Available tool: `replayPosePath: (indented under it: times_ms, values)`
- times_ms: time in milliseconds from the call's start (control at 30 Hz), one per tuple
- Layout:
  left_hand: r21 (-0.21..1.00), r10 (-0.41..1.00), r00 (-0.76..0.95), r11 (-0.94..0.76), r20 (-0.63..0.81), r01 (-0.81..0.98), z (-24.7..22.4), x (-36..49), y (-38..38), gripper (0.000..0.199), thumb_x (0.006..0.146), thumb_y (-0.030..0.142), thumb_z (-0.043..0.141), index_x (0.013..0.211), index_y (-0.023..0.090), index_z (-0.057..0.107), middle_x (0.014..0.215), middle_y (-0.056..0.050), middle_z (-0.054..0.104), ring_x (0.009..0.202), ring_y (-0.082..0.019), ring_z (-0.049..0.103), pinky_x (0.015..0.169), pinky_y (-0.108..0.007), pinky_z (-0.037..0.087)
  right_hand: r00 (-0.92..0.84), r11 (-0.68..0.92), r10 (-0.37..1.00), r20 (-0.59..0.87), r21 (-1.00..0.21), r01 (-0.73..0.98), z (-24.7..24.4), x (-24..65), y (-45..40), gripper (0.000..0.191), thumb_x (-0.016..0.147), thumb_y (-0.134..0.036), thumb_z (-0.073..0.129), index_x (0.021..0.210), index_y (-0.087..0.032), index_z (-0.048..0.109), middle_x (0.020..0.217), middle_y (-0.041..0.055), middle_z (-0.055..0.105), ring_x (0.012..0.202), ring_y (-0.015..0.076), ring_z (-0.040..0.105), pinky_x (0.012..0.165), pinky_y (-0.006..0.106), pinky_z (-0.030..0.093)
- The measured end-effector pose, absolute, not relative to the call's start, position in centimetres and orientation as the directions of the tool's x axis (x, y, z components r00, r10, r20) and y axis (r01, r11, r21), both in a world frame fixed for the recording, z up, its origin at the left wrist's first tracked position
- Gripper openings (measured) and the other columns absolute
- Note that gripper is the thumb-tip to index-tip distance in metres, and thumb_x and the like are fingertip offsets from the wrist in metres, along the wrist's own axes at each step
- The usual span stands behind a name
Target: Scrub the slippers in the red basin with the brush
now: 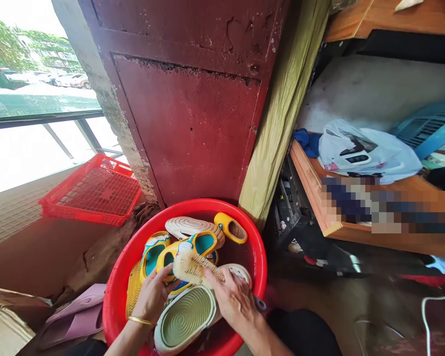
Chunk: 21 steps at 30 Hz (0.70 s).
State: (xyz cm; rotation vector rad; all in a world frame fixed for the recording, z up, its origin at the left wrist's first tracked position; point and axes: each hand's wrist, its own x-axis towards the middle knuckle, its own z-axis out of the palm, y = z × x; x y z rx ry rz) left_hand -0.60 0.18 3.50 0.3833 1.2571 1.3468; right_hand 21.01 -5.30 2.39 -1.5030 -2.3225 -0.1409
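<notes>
A red basin (260,252) holds several slippers and dark water. My left hand (151,294), with a gold bangle on the wrist, grips a yellow slipper (206,242) with blue-green lining by its near edge. In my right hand (234,298) is a scrubbing brush (193,267) with pale bristles, held over that slipper; the bristles hide part of it. Below the hands lies a pale green slipper (189,312) with a ringed sole. Behind are a cream slipper (185,225), sole up, and a small yellow clog (231,228). Another yellow slipper (154,254) rests at the left.
A red plastic crate (96,190) stands at the left, with purple slippers (76,316) on the floor below it. Behind the basin is a dark red door (193,128). To the right, a wooden drawer unit (315,198) carries a plastic bag (367,153).
</notes>
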Motion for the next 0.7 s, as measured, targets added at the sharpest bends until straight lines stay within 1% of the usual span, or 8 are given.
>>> replayPosePath:
  times_ms: [67,133,300,367,433,500,567,700]
  values:
    - [0.805,0.887,-0.174,0.286,-0.428,-0.52,3.1,0.4,-0.4,0.018,0.075,0.02,0.076,0.091,0.018,0.069,0.083,-0.003,0.075,0.078,-0.02,0.073,0.075,-0.034,0.064,-0.29,0.343,0.884,0.366,-0.088,0.935,1.9,20.3,-4.8,0.067,0.091,-0.007,0.053,0.152,-0.033,0.044,0.102,0.0074,0.066,0.076,0.0188,0.064,0.065,0.028,0.051]
    - [0.816,0.913,-0.087,0.309,-0.398,-0.489,2.7,1.1,-0.9,0.03,0.075,0.028,0.08,0.101,0.018,0.069,0.091,-0.004,0.076,0.083,-0.022,0.074,0.076,-0.033,0.064,-0.251,0.3,0.896,0.365,-0.082,0.951,1.6,20.0,-4.2,0.07,0.09,-0.005,0.053,0.152,-0.034,0.043,0.101,0.007,0.066,0.073,0.0176,0.065,0.062,0.026,0.05]
    - [0.924,0.967,-0.033,0.232,-0.254,-0.303,2.6,1.3,-1.5,0.05,0.062,0.036,0.091,0.103,0.017,0.071,0.097,-0.006,0.077,0.09,-0.025,0.072,0.075,-0.03,0.062,-0.199,0.257,0.926,0.322,-0.148,0.955,1.8,21.3,-2.5,0.066,0.094,-0.009,0.051,0.152,-0.038,0.043,0.1,0.0063,0.067,0.072,0.0178,0.067,0.063,0.026,0.051]
    - [0.931,0.966,-0.021,0.244,-0.259,-0.272,2.5,1.2,-1.5,0.047,0.061,0.037,0.092,0.098,0.017,0.071,0.094,-0.006,0.077,0.087,-0.024,0.072,0.072,-0.028,0.062,-0.133,0.228,0.933,0.334,-0.264,0.937,2.0,22.3,-1.9,0.056,0.098,-0.014,0.045,0.151,-0.032,0.045,0.104,0.0088,0.068,0.077,0.0197,0.069,0.067,0.028,0.054]
    - [0.899,0.945,-0.008,0.308,-0.326,-0.31,2.3,1.1,-1.4,0.041,0.064,0.038,0.09,0.093,0.016,0.071,0.091,-0.006,0.077,0.083,-0.023,0.073,0.068,-0.027,0.062,-0.065,0.235,0.93,0.363,-0.449,0.862,2.4,23.2,-1.5,0.046,0.102,-0.023,0.042,0.148,-0.023,0.049,0.113,0.0129,0.069,0.089,0.0226,0.071,0.077,0.031,0.057]
    - [0.848,0.918,-0.02,0.358,-0.396,-0.392,2.2,1.0,-1.2,0.033,0.07,0.035,0.086,0.093,0.017,0.069,0.091,-0.006,0.077,0.082,-0.023,0.074,0.065,-0.028,0.063,-0.042,0.252,0.946,0.323,-0.645,0.721,2.8,23.9,-1.4,0.043,0.103,-0.036,0.043,0.14,-0.019,0.054,0.112,0.0125,0.071,0.095,0.0228,0.071,0.08,0.031,0.057]
    - [0.799,0.893,-0.047,0.376,-0.447,-0.469,2.2,1.0,-0.9,0.025,0.075,0.026,0.081,0.095,0.017,0.068,0.091,-0.006,0.077,0.081,-0.022,0.075,0.064,-0.029,0.064,-0.066,0.211,0.975,0.214,-0.778,0.592,3.2,24.3,-1.7,0.04,0.102,-0.046,0.044,0.128,-0.021,0.06,0.101,0.0081,0.074,0.087,0.0209,0.072,0.072,0.028,0.057]
    - [0.764,0.881,-0.068,0.365,-0.468,-0.531,2.8,1.1,-0.6,0.018,0.083,0.014,0.07,0.1,0.017,0.067,0.097,-0.007,0.077,0.081,-0.019,0.075,0.066,-0.029,0.065,-0.104,0.114,0.992,0.075,-0.89,0.441,3.7,24.5,-2.5,0.042,0.104,-0.053,0.035,0.107,-0.022,0.063,0.085,0.004,0.073,0.065,0.0166,0.07,0.053,0.022,0.052]
